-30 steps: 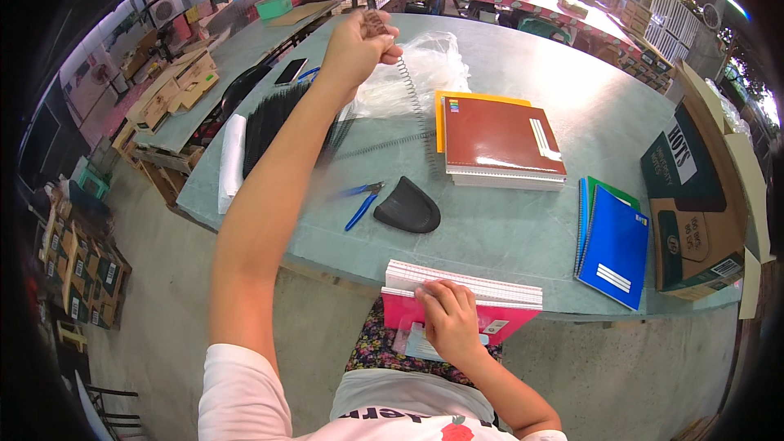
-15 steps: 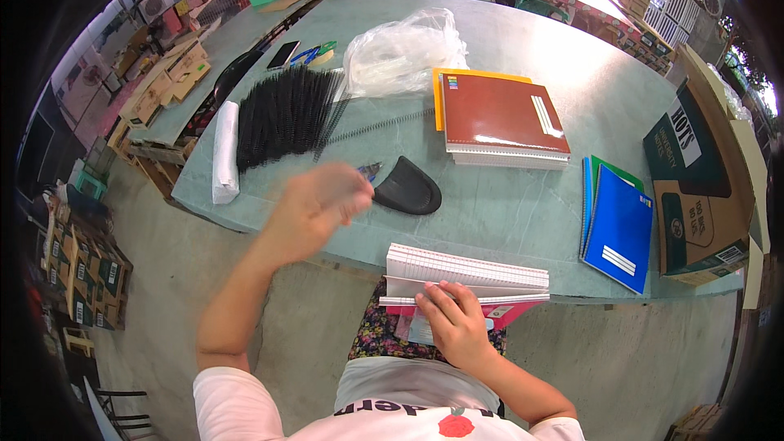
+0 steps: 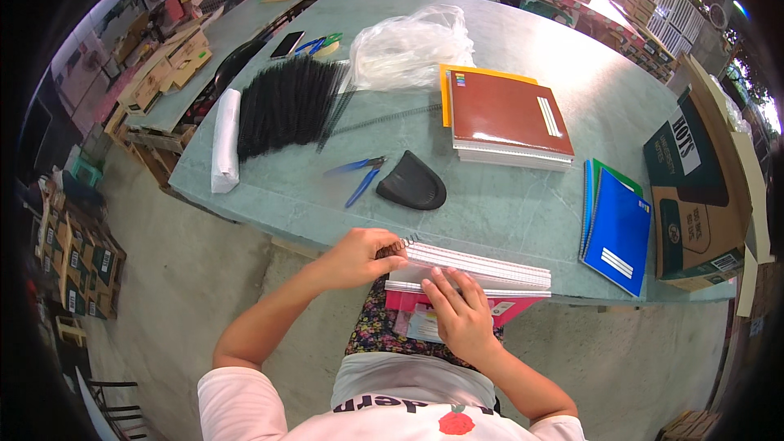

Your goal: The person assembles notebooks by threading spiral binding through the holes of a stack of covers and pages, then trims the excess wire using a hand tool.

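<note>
Both hands sit at the near edge of the table, and from my remote seat I read them like this: the left hand (image 3: pixel 359 257) is closed, its fingertips pinching the end of a black spiral coil (image 3: pixel 398 247) at the left end of the paper stack (image 3: pixel 474 271); the right hand (image 3: pixel 461 314) lies flat and open, fingers spread on the stack's near edge, pressing it down.

That stack rests on the table's front edge, right above my lap, with its long axis running left to right and dipping slightly toward the right. The coil meets it at the left short end, so the left hand is the nearer one to the binding edge, while the right hand covers the middle from the near side. A pink cover (image 3: pixel 498 308) shows beneath the white sheets.

Farther out on the green table (image 3: pixel 523 212) I see a black pouch (image 3: pixel 412 185) and blue pliers (image 3: pixel 359 175), well apart from the stack. Beyond them lies a heap of black coils (image 3: pixel 286 106), a red notebook (image 3: pixel 508 118), and blue notebooks (image 3: pixel 616 229) to the right.
</note>
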`<state>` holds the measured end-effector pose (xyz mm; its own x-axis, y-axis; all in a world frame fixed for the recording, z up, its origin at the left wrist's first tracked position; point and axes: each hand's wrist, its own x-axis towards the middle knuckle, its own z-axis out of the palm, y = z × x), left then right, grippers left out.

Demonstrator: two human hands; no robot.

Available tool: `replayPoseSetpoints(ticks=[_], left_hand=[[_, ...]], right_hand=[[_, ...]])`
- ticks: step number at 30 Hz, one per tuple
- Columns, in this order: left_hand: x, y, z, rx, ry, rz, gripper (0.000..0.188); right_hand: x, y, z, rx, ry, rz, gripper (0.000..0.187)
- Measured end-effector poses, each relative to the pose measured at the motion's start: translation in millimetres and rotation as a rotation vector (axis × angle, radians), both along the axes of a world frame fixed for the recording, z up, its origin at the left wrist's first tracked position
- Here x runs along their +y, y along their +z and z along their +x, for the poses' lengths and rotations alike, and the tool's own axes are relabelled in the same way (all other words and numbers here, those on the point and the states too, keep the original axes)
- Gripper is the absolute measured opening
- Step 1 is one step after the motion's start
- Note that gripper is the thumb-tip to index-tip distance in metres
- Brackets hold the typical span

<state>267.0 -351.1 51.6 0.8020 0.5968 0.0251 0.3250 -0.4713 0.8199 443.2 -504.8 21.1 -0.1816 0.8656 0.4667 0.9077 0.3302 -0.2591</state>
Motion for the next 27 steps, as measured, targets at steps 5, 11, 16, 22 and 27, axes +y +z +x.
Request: replayPoseSetpoints(ticks=[5,11,16,22,27], left_hand=[[0,-5,-1,-0.055,0.052,-0.053,0.028],[-3,-12,-31,-0.196,0.164,-0.582,0.025],[-24,-31,-40,-0.493,0.187,-0.59,0.018],[-28,-35,-46,-0.502,0.158,-0.665,0.018],[-35,-35,-48,-0.334,0.173,-0.582,0.021]], right_hand=[[-1,-1,1,-0.023,0.028,0.047,0.038],[25,11,-13,0.106,-0.017,-0.093,0.019],[51,7,-32,0.204,0.015,-0.158,0.015],[58,8,-29,0.299,-0.049,-0.286,0.018],[59,12,-23,0.358,0.0,-0.327,0.021]])
